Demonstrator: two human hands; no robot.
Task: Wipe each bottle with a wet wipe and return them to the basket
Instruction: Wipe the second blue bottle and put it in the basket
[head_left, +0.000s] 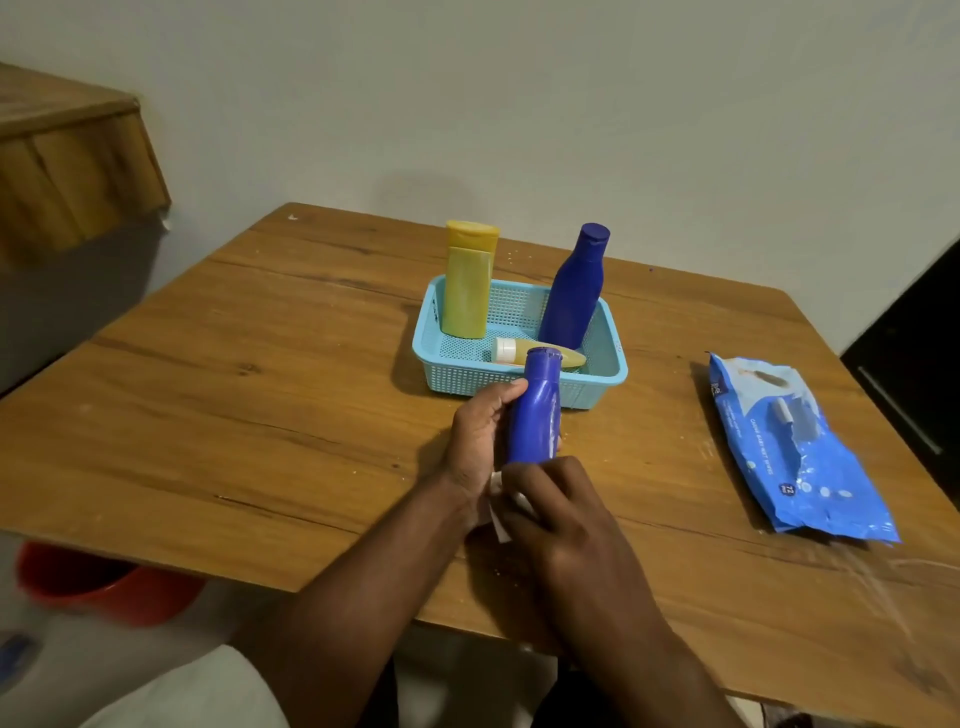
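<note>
The left hand (480, 441) grips a small blue bottle (536, 415) around its body, thumb on the near side and fingers curled behind it, holding it nearly upright above the wooden table (260, 405) with its cap end pointing away toward the basket. The right hand (558, 512) is closed over a white wet wipe (500, 519), pressing it against the bottle's base; only crumpled edges of the wipe show out from under the fingers.

Just beyond the fingertips of the left hand sits a light blue mesh basket (452, 371). In it stand a tall yellow bottle (467, 283) at the far left corner and a tall dark blue bottle (571, 291) toward the right, while a small yellow bottle with a white cap (569, 357) lies flat along the front, partly hidden behind the held bottle's cap.

Well to the right of the right hand, a blue pack of baby wipes (800, 457) lies flat on the table.
</note>
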